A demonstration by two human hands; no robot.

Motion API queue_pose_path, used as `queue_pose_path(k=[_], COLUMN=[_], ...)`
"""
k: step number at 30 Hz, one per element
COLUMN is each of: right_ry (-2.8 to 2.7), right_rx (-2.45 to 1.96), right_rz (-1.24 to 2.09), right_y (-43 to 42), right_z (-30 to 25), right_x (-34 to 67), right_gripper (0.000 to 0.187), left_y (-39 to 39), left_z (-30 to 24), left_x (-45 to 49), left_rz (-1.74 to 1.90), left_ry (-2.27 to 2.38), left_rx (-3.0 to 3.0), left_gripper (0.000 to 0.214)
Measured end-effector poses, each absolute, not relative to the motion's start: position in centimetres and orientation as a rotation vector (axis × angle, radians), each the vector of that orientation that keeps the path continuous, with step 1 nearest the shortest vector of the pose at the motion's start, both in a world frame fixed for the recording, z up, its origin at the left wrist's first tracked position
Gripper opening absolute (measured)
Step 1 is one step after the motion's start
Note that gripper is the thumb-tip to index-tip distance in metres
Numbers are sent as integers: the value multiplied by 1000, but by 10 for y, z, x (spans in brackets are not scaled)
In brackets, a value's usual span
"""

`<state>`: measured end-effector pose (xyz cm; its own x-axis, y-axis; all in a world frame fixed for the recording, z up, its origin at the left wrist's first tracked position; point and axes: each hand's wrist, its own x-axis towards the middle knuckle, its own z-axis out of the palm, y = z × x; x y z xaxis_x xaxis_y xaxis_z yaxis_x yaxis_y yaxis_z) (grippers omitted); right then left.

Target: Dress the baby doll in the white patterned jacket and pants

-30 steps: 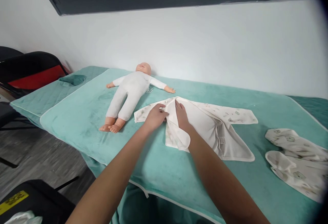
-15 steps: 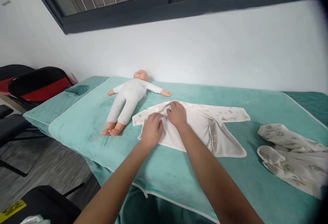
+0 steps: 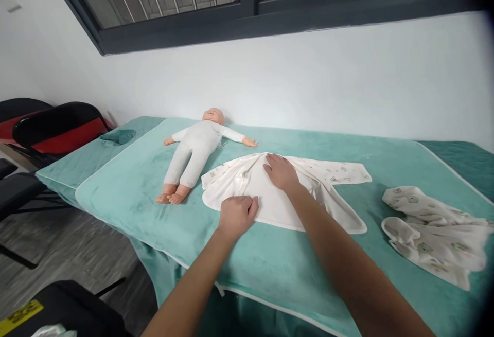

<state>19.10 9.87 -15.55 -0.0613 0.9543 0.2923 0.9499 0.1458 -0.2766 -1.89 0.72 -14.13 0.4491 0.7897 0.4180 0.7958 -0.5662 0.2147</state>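
A white baby shirt [image 3: 266, 200] with small printed figures on its sleeves lies opened out on the green bed cover, its plain inner side up. My left hand [image 3: 238, 217] is at the shirt's front hem, fingers curled over the cloth and thumb to the right. Higher up, near the neckline, my right hand [image 3: 282, 172] rests on the shirt with its fingers stretched out, covering part of the cloth. To the left, a baby doll [image 3: 198, 144] in a white bodysuit lies on its back with its arms spread, apart from both hands.
Printed baby clothing [image 3: 434, 234] lies crumpled at the right on the green cover [image 3: 127, 182]. Behind the bed rises a white wall [image 3: 270, 85] with a dark-framed window. Black and red chairs [image 3: 65, 131] stand at the left, and a black bag [image 3: 73, 308] sits at the lower left.
My left hand has moved down to the front hem, and the shirt's left panel now lies more spread out. My right hand has shifted right along the shirt, its fingers flatter.
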Motion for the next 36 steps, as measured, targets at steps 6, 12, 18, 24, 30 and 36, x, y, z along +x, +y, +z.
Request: queue_pose_path(k=[6,12,18,24,30,36], right_ry=[-2067,-1962,-1897,-1707,-1182,-1525], right_rx=[-1921,-2100,-2233,-1735,-1196,-1329], right_rz=[-13,-28,-26,458,848,395], right_y=[85,60,37,26,86,193], right_z=[-159,-159,-154,-147,-121,-112], right_x=[182,191,197,178,85,-8], right_gripper=[56,59,60,52,40,59], left_y=[7,7,8,25,70,120], left_z=[-145,-145,-140,-85,-61,-96], left_x=[-20,-21,-27,-96,-194,-230], left_rz=[-801,-851,-937,-1592,-1506,-1501], left_ry=[-1529,-1566,-1751,-1799,-2201,-2495], left_rx=[-2601,-2614,-2798,-2739,-2398,-2588], left_gripper=[49,48,50,28,51,70])
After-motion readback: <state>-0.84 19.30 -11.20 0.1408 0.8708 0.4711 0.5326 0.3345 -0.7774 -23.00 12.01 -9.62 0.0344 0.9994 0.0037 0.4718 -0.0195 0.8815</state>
